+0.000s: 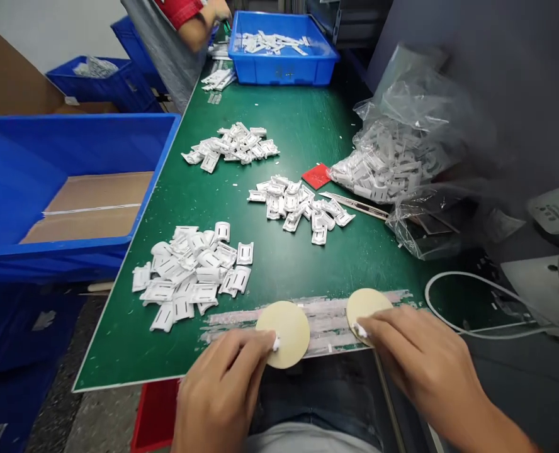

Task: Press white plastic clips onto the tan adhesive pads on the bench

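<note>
Two round cream-coloured discs lie at the table's near edge, a left disc (286,327) and a right disc (367,305). My left hand (225,384) is closed in a pinch on a small white piece (276,341) at the left disc's surface. Over the lower part of the right disc, my right hand (416,358) pinches another small white piece (360,329). Fingers hide most of both pieces. Beneath the discs, pale tape strips (329,314) run along the edge. Left of them is a pile of white slotted plastic parts (189,270).
More white parts form a middle pile (293,201) and a far pile (237,145). A utility knife (355,204), red square (316,176) and plastic bag of parts (388,157) sit right. Blue bins (284,68) stand behind and left (166,157). A co-worker's arm (194,28) shows beyond.
</note>
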Tool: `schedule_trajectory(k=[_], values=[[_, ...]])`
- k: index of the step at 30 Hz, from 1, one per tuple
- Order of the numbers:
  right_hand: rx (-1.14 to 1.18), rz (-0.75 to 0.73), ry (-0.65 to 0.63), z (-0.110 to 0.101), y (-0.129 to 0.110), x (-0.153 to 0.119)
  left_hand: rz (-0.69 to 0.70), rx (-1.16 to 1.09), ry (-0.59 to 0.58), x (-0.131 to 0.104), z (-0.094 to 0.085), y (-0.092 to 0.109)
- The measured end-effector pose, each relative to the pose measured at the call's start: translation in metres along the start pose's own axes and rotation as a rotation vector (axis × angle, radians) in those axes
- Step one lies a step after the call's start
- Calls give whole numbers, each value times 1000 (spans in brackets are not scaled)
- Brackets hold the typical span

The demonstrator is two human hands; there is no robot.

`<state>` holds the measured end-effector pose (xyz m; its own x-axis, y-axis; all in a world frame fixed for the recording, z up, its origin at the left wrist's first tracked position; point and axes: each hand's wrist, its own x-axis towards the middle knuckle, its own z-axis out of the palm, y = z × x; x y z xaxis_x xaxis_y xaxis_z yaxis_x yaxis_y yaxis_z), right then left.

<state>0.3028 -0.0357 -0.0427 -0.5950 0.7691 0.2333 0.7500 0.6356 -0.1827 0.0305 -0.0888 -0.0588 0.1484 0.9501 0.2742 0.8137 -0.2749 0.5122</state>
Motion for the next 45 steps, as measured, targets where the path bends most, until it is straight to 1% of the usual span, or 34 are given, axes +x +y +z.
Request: schedule_trajectory(k=[2,4,5,7,10,12,13,15,17,20,23,25,27,29,32,33,36,38,40,41,45], values=[[-16,3,-6,-1,1,2,-20,20,8,2,0,1],[-47,31,-33,-2,1,3,-46,51,-23,4,-1,3],[-50,34,-35,-3,1,3,-43,53,-43,4,-2,4],[-37,4,-27,-4,1,2,-13,44,-42,4,-1,5],[-71,-31,-19,-3,1,2,5,92,17,10,3,3],[-121,-13,-23,-1,1,5,-1,147,5,13,5,0],[-134,-5,-4,-1,2,7,12,153,-18,13,5,-1],[-122,-1,25,-1,2,11,48,122,-54,10,2,-3],[-88,4,33,-2,3,15,61,90,-49,5,-3,-3],[-63,39,13,-5,3,18,4,102,-40,-4,-6,-1],[-57,30,17,-6,2,12,-11,95,-50,-7,-5,1],[-65,-3,21,-6,3,7,9,93,-20,-5,-3,1],[-104,-10,18,-6,4,3,-2,119,4,-1,-2,0],[-135,7,-1,-5,5,2,6,131,-10,5,-2,-1],[-86,-15,-5,-6,4,2,45,82,-58,10,-3,-2],[-76,-25,1,-7,4,2,44,78,-51,11,-3,0],[-113,-8,5,-7,2,4,-14,138,0,12,-3,5],[-127,17,-3,-7,0,4,-37,146,-32,10,-4,8],[-121,17,-4,-7,-2,1,-49,98,-82,8,-7,10],[-126,16,-3,-6,-2,-1,-48,81,-89,8,-8,11],[-207,41,-13,-3,1,-3,-58,126,-41,11,-9,14]])
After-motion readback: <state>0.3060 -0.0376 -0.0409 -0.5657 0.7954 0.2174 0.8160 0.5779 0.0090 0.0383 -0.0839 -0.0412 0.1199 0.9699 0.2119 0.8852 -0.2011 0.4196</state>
